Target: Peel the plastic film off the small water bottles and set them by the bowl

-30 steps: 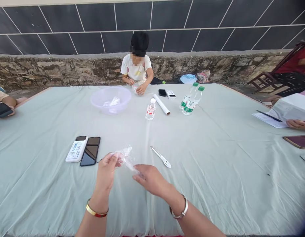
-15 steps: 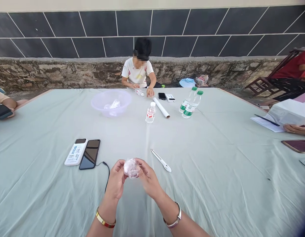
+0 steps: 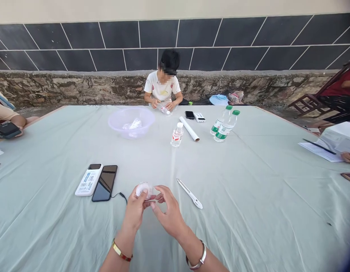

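My left hand (image 3: 136,207) is closed around a small round bundle of clear plastic film (image 3: 143,190), its thumb pressed on the near side. Pale and shiny, the bundle is partly covered by the fingers, and what is inside it I cannot make out. Just to its right is my right hand (image 3: 168,209), thumb and fingers apart and curved toward the bundle. Its fingertips are close to the left fingers; whether they touch is unclear. Right of my hands lies a white utility knife (image 3: 189,193) on the cloth-covered table (image 3: 242,219).
Left are a white power bank (image 3: 89,180) and a black phone (image 3: 105,183). Farther off stand a purple basin (image 3: 115,126) with plastic inside, a small bottle (image 3: 177,135), a white roll (image 3: 189,129) and two green-capped bottles (image 3: 225,128). Opposite, a person (image 3: 163,88) handles another bottle (image 3: 165,110).
My right hand has let go of the plastic bundle and spread its fingers; the left now holds it alone, turned. The view has tilted up slightly. The person opposite has brought both hands to their bottle.
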`<state>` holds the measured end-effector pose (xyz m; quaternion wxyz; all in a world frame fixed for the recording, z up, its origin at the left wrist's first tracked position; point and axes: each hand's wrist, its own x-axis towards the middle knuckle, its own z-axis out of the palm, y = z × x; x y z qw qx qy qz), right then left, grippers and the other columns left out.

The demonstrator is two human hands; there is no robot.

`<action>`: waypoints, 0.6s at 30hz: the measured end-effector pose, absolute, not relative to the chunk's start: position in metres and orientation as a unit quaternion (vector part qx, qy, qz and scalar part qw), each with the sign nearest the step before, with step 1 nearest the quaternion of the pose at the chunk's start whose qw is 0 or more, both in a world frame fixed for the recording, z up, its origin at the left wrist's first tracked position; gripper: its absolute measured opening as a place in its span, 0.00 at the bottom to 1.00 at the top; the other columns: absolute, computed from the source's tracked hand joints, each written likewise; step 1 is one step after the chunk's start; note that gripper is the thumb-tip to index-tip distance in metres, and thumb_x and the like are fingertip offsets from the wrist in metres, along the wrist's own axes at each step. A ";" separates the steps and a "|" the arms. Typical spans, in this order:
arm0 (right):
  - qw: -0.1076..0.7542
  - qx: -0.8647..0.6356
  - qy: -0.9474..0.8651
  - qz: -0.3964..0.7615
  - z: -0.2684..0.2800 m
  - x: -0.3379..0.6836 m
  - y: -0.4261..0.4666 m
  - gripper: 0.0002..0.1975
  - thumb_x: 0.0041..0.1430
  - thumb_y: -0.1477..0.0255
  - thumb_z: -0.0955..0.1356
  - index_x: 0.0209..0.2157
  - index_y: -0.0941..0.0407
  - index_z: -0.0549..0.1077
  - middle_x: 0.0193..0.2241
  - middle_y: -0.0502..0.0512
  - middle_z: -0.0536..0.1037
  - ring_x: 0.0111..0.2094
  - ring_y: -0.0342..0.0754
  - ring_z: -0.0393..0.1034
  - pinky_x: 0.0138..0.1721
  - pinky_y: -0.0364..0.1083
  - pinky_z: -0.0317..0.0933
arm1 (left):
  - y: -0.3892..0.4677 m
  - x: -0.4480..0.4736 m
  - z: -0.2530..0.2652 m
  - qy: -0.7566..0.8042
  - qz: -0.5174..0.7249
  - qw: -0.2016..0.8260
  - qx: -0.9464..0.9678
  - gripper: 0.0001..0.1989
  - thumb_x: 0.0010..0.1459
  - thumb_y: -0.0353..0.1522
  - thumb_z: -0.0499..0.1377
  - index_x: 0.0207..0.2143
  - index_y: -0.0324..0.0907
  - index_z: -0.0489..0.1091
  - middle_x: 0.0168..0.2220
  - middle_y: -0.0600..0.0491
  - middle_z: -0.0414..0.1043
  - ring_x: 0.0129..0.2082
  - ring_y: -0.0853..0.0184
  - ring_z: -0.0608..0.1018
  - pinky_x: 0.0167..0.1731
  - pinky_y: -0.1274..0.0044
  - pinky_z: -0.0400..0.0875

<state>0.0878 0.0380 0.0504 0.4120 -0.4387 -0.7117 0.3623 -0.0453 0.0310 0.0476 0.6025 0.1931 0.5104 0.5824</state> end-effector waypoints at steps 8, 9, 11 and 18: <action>0.372 -0.512 -0.661 0.402 0.014 0.111 0.038 0.15 0.56 0.73 0.63 0.45 0.48 0.68 0.40 0.53 0.74 0.30 0.46 0.71 0.34 0.50 0.71 | 0.199 -0.101 0.116 0.521 0.565 0.623 0.149 0.10 0.62 0.34 0.53 0.42 0.36 0.65 0.28 0.51 0.71 0.21 0.73 0.75 0.22 0.81 0.72; 0.357 -0.512 -0.662 0.415 0.011 0.111 0.037 0.14 0.56 0.73 0.62 0.45 0.48 0.68 0.40 0.53 0.74 0.30 0.46 0.71 0.34 0.49 0.70 | 0.225 -0.106 0.133 0.510 0.576 0.621 0.150 0.14 0.63 0.37 0.51 0.46 0.36 0.63 0.32 0.48 0.71 0.25 0.71 0.77 0.26 0.80 0.74; 0.321 -0.510 -0.666 0.439 0.006 0.110 0.035 0.14 0.56 0.74 0.61 0.45 0.50 0.68 0.41 0.53 0.74 0.30 0.44 0.71 0.35 0.47 0.70 | 0.267 -0.113 0.159 0.467 0.608 0.627 0.139 0.26 0.62 0.45 0.49 0.55 0.36 0.55 0.43 0.40 0.69 0.36 0.63 0.78 0.32 0.73 0.76; 0.279 -0.505 -0.700 0.422 -0.009 0.105 0.037 0.12 0.56 0.76 0.61 0.41 0.54 0.70 0.37 0.52 0.75 0.28 0.43 0.70 0.30 0.44 0.65 | 0.226 -0.076 0.107 0.504 0.550 0.609 0.270 0.22 0.54 0.36 0.61 0.50 0.40 0.63 0.41 0.46 0.72 0.33 0.66 0.79 0.36 0.74 0.73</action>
